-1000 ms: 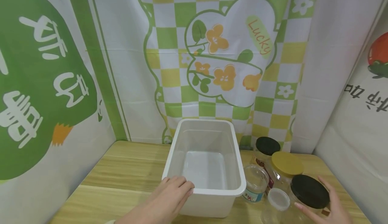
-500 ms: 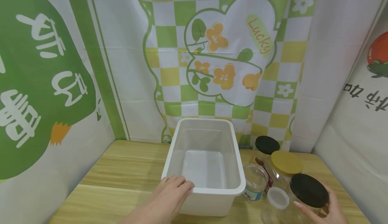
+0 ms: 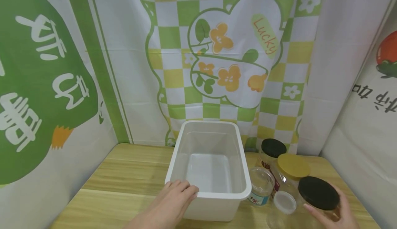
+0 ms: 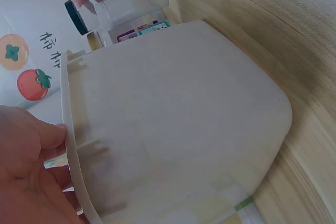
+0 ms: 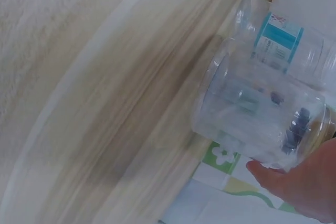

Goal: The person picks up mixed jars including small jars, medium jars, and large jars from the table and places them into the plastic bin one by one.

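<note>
My left hand (image 3: 173, 201) grips the near rim of a white plastic bin (image 3: 214, 206); the left wrist view shows the thumb on one side of the rim and the fingers curled behind it. At the right, my right hand (image 3: 341, 211) holds a clear plastic jar with a black lid (image 3: 319, 193), fingers and thumb round its upper part. In the right wrist view the clear jar body (image 5: 252, 103) shows, with the hand (image 5: 302, 177) at its lid end. Close to it stands a small jar with a whitish lid (image 3: 284, 203).
Between bin and held jar stand a yellow-lidded jar (image 3: 293, 166), another black-lidded jar (image 3: 273, 148) and a clear tub with a blue label (image 3: 258, 199). Wooden table (image 3: 124, 180) extends left of the bin. Printed curtains (image 3: 173, 38) hang behind and at both sides.
My right hand's fingers have come in closer round the black-lidded jar, and its lid has shifted slightly right. My left hand and the bin stay in place.
</note>
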